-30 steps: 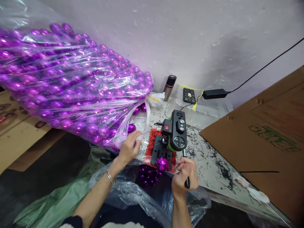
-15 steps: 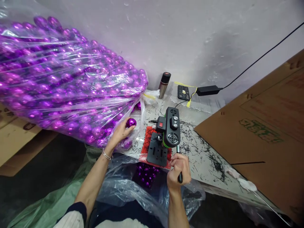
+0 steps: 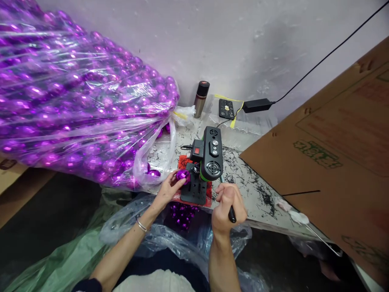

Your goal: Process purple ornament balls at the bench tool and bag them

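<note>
Between the thumb and fingers of my left hand (image 3: 168,190) is a shiny purple bauble (image 3: 182,175), at the left side of a small black press machine (image 3: 213,154). The machine's black slotted base plate (image 3: 194,190) lies on a red mat (image 3: 184,162). My right hand (image 3: 228,209) is wrapped round the machine's lever handle (image 3: 232,215), whose black end sticks out below the fist. Left of the machine lies a large clear plastic bag (image 3: 100,101) full of purple baubles, its mouth gathered near the machine.
Black clippings (image 3: 264,194) litter the table. Against the wall stand a thermos flask (image 3: 201,99), a phone-like black item (image 3: 226,108) and a power adapter (image 3: 258,105). A large cardboard box (image 3: 328,154) takes up the right. Purple baubles (image 3: 184,215) sit below the table edge among clear plastic.
My left hand has carried the bauble from the bag's mouth rightward to the machine. My right hand stays on the lever handle. The whole view has shifted slightly.
</note>
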A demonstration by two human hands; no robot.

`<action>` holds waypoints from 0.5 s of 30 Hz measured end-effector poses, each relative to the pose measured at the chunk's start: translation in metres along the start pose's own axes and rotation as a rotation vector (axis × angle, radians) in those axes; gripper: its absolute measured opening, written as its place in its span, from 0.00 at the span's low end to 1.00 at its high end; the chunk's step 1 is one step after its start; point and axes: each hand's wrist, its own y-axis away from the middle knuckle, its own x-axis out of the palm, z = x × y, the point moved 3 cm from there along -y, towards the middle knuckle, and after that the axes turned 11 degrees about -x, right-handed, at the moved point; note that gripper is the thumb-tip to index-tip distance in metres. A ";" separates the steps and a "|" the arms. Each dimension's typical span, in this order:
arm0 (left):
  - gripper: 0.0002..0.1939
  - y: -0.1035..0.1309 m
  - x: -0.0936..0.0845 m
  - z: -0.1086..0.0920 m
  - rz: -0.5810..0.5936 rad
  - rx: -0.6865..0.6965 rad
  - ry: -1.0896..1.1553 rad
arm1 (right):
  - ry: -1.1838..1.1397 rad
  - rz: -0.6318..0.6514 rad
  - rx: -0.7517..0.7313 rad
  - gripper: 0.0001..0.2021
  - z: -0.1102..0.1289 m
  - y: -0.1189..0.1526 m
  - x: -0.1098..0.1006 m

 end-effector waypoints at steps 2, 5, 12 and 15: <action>0.31 -0.003 0.009 0.008 -0.035 0.052 -0.140 | 0.009 0.017 0.003 0.20 0.000 0.002 -0.001; 0.31 -0.003 0.014 0.013 -0.115 0.122 -0.412 | 0.025 0.037 -0.001 0.19 -0.001 0.006 -0.002; 0.30 0.003 0.018 0.019 -0.119 0.299 -0.671 | 0.020 0.021 -0.027 0.19 -0.001 0.009 -0.002; 0.31 0.003 0.023 0.024 -0.127 0.336 -0.695 | 0.026 0.019 -0.017 0.19 -0.002 0.011 -0.002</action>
